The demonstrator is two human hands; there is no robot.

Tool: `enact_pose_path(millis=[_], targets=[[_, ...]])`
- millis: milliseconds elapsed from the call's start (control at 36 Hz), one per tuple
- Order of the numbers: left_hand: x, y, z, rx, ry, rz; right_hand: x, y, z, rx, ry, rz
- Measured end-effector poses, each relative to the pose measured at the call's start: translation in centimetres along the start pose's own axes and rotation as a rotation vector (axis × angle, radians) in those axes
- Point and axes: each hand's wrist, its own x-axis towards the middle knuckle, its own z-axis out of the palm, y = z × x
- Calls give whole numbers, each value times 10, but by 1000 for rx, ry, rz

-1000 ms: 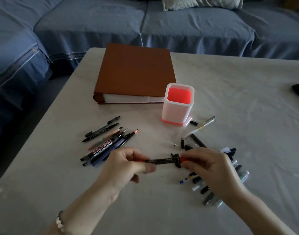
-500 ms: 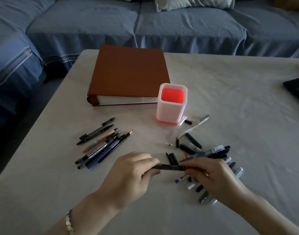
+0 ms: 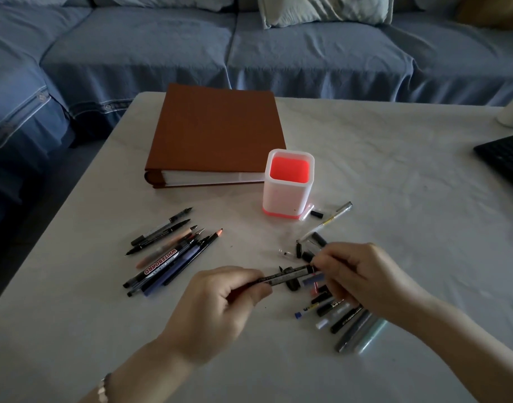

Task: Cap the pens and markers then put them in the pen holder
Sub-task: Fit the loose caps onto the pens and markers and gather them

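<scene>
Your left hand (image 3: 220, 309) curls fingers and thumb round the lower-left end of a black marker (image 3: 287, 275), held just below the frame's centre over the white table (image 3: 394, 170). Your right hand (image 3: 363, 274) pinches the opposite end with bent fingertips; whether a cap sits there cannot be told. The marker's long axis runs nearly level, rising slightly toward the right. Above it the white pen holder (image 3: 284, 196), red inside, stands upright by the corner of a brown album (image 3: 217, 132). Uncapped pens (image 3: 168, 254) lie at left, tips pointing upper right; a pile of pens and caps (image 3: 348, 324) lies beneath your right hand.
</scene>
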Motion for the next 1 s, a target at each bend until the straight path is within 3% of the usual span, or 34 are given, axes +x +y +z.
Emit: enact_pose_path(millis=[250,444,722,778,889,944,1000], targets=[[1,10,-5,-227,-23,-64,8,4,18,180,294,100],[11,23,-3,-511,15,-257,13,-8,16,156,443,0],[15,26,-1,-1027,-202,-594,10,-17,15,226,426,-95],[20,19,-5,-898,-224,-604,9,-8,14,127,364,-72],[35,2,-8,-314,-380,-421,0,11,14,-343,84,57],[41,2,-2,-168,-453,-356,-6,15,19,-385,-80,-14],[48,5,7,-116,-475,-337,-10,17,24,-325,-130,-62]])
